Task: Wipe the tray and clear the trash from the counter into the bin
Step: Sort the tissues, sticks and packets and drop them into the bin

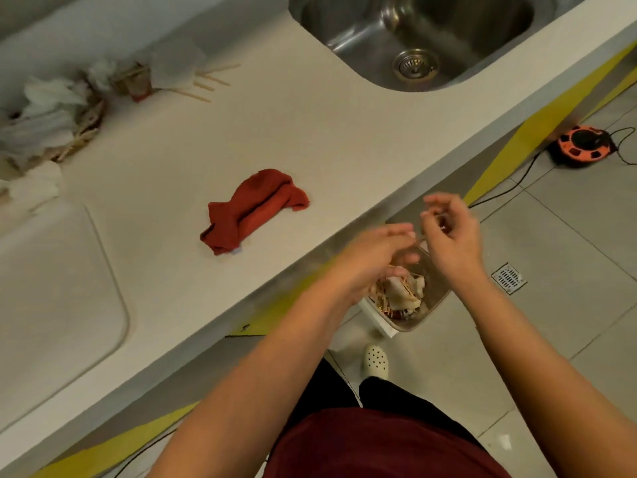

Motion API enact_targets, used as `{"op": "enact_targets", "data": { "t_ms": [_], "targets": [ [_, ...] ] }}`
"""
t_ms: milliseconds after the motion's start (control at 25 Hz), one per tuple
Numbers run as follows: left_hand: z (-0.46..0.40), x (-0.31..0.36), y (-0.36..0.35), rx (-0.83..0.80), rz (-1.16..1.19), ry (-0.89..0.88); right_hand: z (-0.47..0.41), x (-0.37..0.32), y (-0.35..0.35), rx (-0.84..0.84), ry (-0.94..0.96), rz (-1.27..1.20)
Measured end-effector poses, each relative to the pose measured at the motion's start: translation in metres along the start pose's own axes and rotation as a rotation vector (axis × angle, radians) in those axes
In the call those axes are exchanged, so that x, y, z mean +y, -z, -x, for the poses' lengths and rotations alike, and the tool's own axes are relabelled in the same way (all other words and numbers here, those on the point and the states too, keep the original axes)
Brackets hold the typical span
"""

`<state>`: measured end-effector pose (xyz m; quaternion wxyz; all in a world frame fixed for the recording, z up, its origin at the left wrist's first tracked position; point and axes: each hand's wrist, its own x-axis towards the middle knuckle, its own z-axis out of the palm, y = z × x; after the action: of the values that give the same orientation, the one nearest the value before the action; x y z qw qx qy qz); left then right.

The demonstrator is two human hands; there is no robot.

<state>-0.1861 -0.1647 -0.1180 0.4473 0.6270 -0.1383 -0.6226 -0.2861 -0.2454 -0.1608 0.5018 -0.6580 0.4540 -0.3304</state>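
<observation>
Head view. Counter (pixel 310 139): white, with a steel sink (pixel 417 36) set in at the far right. Tray (pixel 51 288): pale, lying flat at the counter's left end. Cloth (pixel 253 210): red, crumpled, laid mid-counter, apart from the tray. Trash (pixel 55 112): tissues, wooden sticks and a small carton, heaped at the far left of the counter, behind the tray. Bin (pixel 410 301): on the floor just off the counter edge, seen from above, holding sticks and paper. Left hand (pixel 375 260): held over the bin, fingers loosely extended; whether anything is held cannot be told. Right hand (pixel 451 232): beside it, fingers curled, thumb and forefinger pinched near a thin pale scrap; grip unclear.
</observation>
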Motion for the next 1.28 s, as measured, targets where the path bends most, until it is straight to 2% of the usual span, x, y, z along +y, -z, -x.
{"op": "enact_targets", "data": {
  "t_ms": [120,320,600,840,960,1080,1280],
  "targets": [
    [0.033,0.046,0.031,0.119,0.199,-0.181,-0.021,-0.047,-0.021,-0.042,0.099,-0.087],
    [0.053,0.091,0.107,0.420,0.358,-0.287,-0.047,-0.094,-0.079,-0.245,0.187,0.022],
    [0.043,0.114,0.216,0.684,0.227,-0.360,-0.085,-0.127,-0.167,-0.395,0.283,0.313],
    [0.023,0.141,0.298,0.843,0.120,-0.372,-0.123,-0.152,-0.236,-0.462,0.344,0.535],
    [0.005,0.156,0.334,0.932,-0.025,-0.388,-0.142,-0.164,-0.268,-0.481,0.337,0.644],
    [-0.018,0.169,0.362,0.975,-0.368,-0.458,-0.160,-0.171,-0.297,-0.505,0.385,0.852],
    [-0.065,0.202,0.392,0.801,-0.892,-0.454,-0.195,-0.170,-0.354,-0.545,0.387,1.108]
  ]
}}
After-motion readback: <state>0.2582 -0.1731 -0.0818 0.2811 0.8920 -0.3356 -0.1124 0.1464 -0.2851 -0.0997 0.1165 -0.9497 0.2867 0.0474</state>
